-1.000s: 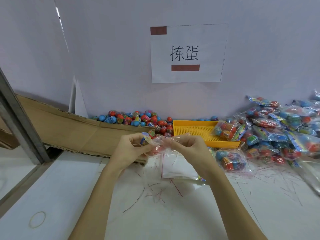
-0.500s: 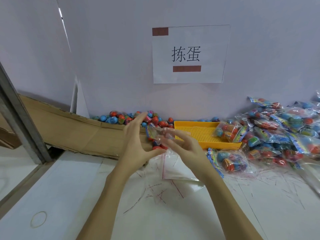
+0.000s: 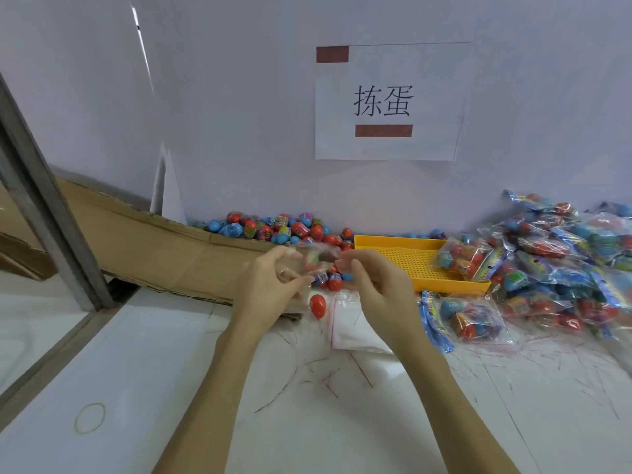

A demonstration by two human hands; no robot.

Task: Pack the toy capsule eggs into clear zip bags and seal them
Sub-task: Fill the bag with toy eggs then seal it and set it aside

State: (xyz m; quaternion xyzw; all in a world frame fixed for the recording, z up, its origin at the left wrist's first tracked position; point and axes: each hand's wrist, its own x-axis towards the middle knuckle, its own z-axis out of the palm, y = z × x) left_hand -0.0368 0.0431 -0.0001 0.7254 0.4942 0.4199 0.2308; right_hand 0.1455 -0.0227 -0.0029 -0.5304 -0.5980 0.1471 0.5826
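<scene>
A paper sign hangs on the wall above a yellow tray. Cardboard lies along the tabletop's left edge; a rubber band sits near its front-left corner.

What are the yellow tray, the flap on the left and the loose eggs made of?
Yellow tray: looks like moulded plastic, matte, with a perforated grid floor. Flap: brown corrugated cardboard, dull, with ragged creased edges. Loose eggs: probably glossy hard plastic, judging by the highlights; some carry printed wraps.

white table – bagged eggs, tray
</scene>
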